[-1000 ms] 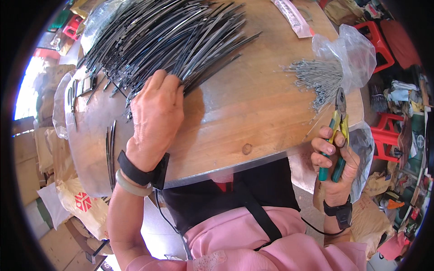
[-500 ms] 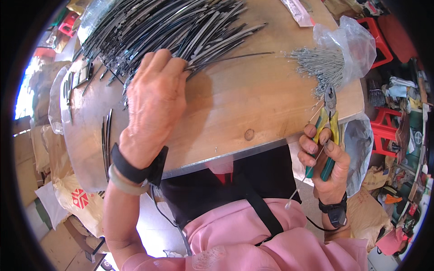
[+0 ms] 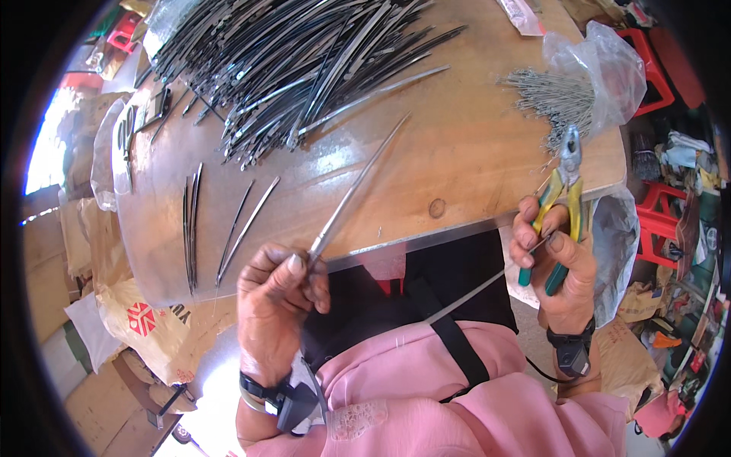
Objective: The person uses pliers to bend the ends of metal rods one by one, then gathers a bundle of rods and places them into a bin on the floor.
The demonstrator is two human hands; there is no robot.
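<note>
My left hand (image 3: 278,301) is closed at the table's front edge, pinching the lower end of a thin, tapering dark strip (image 3: 358,186). The strip points up and to the right over the tabletop. At the right corner, my right hand (image 3: 567,286) grips pliers (image 3: 570,160) with yellow and green handles, jaws pointing up. Its fingers also hold a thin wire (image 3: 483,286) that slants down toward my lap. A big heap of black strips (image 3: 304,68) covers the far left of the table. Several loose strips (image 3: 192,228) lie at the left, near my left hand.
Thin grey wires (image 3: 556,99) spill from a clear plastic bag (image 3: 617,76) at the right of the wooden table (image 3: 457,152). Scissors (image 3: 126,141) lie at the left edge. Red stools (image 3: 656,221) stand to the right, and a printed sack (image 3: 148,320) is at lower left.
My left hand has come back from the heap toward me with a strip in its fingers. The right hand still holds the pliers and wire; the wire's free end has swung up and left.
</note>
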